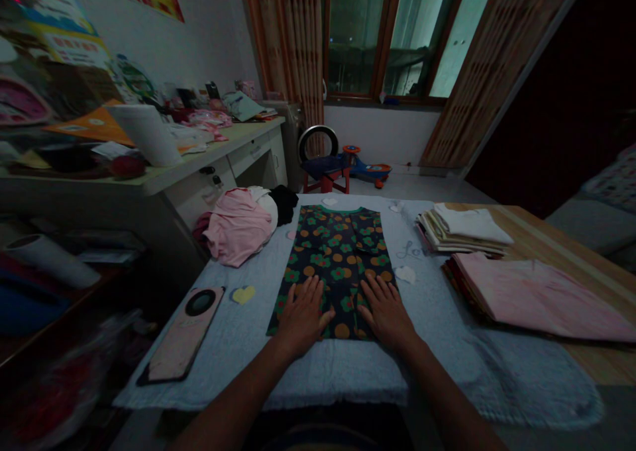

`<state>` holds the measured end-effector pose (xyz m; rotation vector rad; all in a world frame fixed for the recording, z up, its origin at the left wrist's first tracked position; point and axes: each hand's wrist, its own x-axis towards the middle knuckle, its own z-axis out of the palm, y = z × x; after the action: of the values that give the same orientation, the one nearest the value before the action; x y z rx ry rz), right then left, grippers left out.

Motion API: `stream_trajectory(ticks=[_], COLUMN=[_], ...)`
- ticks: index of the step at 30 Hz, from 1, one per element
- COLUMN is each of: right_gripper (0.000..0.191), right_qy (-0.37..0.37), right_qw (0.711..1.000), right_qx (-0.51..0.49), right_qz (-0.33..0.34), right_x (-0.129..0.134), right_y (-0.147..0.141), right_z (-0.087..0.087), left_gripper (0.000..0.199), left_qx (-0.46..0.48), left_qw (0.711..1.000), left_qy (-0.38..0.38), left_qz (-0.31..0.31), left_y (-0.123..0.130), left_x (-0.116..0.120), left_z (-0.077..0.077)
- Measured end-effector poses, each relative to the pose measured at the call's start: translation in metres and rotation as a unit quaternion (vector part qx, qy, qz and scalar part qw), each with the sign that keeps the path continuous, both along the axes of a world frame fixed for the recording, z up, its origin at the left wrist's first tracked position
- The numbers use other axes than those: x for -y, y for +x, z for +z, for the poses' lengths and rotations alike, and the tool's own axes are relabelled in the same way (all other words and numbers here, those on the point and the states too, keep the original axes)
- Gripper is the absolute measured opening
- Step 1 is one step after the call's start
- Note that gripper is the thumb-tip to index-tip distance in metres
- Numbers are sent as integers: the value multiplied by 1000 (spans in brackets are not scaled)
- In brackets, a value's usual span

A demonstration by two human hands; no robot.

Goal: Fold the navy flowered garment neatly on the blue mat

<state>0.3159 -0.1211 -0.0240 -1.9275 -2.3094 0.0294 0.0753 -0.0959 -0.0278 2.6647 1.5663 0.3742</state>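
A dark shirt (340, 252) with green flowers, orange dots and a green neckline lies flat on a light blue cloth (348, 378), its neckline at the far end. My left hand (304, 315) rests palm down on the shirt's near left part, fingers spread. On the near right part lies my right hand (385, 308), also flat with the fingers apart. Both hands touch the fabric without gripping it. The shirt's sleeves are not seen spread out; its sides look folded in.
Left on the cloth are a phone (181, 342) and a heap of pink clothes (241, 226). Folded stacks, one topped by a white garment (472, 222) and one by a pink garment (541, 292), sit at right. A cluttered desk (199, 156) stands left; a red stool (326, 181) is beyond the table.
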Motion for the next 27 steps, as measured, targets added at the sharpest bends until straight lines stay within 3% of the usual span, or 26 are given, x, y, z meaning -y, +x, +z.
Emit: stream_trajectory(ticks=[11,18,27], right_gripper=[64,66,68], right_qy=[-10,-13,-12], right_qw=[1000,999,998], right_qx=[4,0,-9], right_qz=[17,34,55], right_x=[9,18,25], right_y=[-6,-12,-22], right_z=[4,4,4], left_gripper=[59,53,57], left_qx=[12,16,7], left_qw=[1000,997,997], left_qy=[5,8,-4], left_qz=[-25,-75,-76], left_y=[0,1,3], left_x=[3,7,8], left_z=[-2,4,7])
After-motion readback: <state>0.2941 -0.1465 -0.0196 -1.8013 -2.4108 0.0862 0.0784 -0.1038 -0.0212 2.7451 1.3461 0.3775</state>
